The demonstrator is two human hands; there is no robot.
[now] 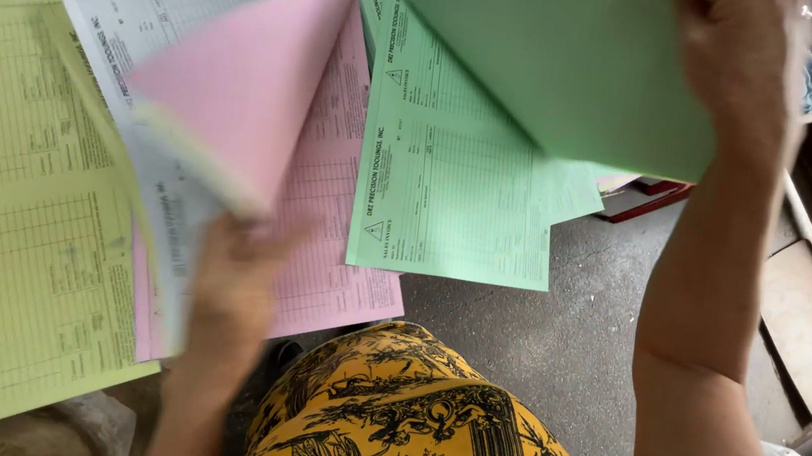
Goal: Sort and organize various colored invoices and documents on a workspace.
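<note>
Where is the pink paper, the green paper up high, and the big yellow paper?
pink paper (239,90), head view, middle of the lifted curling sheet.
green paper (574,65), head view, middle of the raised sheet.
yellow paper (15,217), head view, middle of the flat sheet at left.

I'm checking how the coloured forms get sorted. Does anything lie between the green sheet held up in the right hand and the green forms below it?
Nothing visible does. The right hand holds the green sheet raised directly over the green forms, with only air between. The left hand and its pink sheet are off to the side.
</note>
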